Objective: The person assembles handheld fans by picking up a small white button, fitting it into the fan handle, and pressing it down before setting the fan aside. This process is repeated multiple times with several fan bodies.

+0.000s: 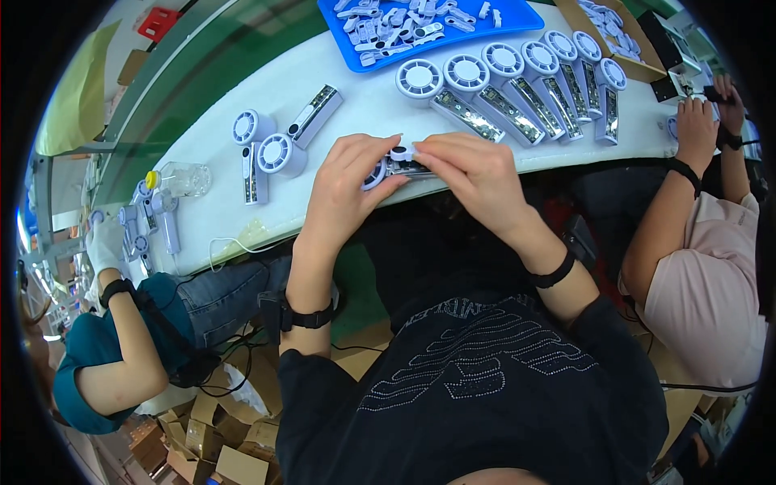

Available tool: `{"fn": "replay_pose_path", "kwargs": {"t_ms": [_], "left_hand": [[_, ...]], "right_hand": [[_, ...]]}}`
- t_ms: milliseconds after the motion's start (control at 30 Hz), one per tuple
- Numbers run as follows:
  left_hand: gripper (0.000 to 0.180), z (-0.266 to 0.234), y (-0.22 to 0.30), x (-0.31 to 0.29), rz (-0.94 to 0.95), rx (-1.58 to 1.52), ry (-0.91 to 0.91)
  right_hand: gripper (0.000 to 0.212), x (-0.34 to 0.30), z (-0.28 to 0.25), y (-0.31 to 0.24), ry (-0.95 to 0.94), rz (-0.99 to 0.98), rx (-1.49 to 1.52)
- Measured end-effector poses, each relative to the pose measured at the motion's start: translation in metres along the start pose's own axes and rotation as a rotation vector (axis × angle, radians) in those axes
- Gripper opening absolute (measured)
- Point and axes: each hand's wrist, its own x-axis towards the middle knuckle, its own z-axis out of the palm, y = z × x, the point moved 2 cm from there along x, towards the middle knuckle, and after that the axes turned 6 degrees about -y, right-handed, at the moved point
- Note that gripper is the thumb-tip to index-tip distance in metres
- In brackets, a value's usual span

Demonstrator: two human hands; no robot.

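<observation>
Close to the table's near edge, my left hand (343, 182) is closed round a small lilac handheld fan (374, 175), partly hidden by the fingers. The fan's handle points right, toward my right hand (481, 170). Between both hands' fingertips, over the handle, is a small white cover piece (402, 152) with a dark oval spot; my right fingers pinch it. Whether it is seated on the handle I cannot tell. To the left lie a few more fans (280, 154) with open handles. A row of several fans (503, 59) with bare circuit boards showing lies to the right.
A blue tray (525, 18) of white cover pieces stands at the far side, with a cardboard box (643, 71) of similar parts beside it. A clear bottle (187, 179) lies left. A co-worker's gloved hand (105, 242) handles fans there; another co-worker's hands (697, 129) work at right.
</observation>
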Motion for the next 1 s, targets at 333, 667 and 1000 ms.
{"fn": "replay_pose_path", "kwargs": {"t_ms": [333, 667, 1000], "left_hand": [[0.038, -0.001, -0.002, -0.001, 0.031, -0.134, 0.053], [0.029, 0.01, -0.014, -0.005, 0.179, -0.033, 0.13], [0.03, 0.011, -0.013, -0.006, 0.225, 0.039, 0.141]], "right_hand": [[0.019, 0.002, 0.0, 0.005, -0.095, -0.126, -0.111], [0.025, 0.002, -0.006, 0.005, -0.174, -0.165, -0.126], [0.023, -0.001, -0.007, 0.0, -0.167, -0.12, -0.125]]}}
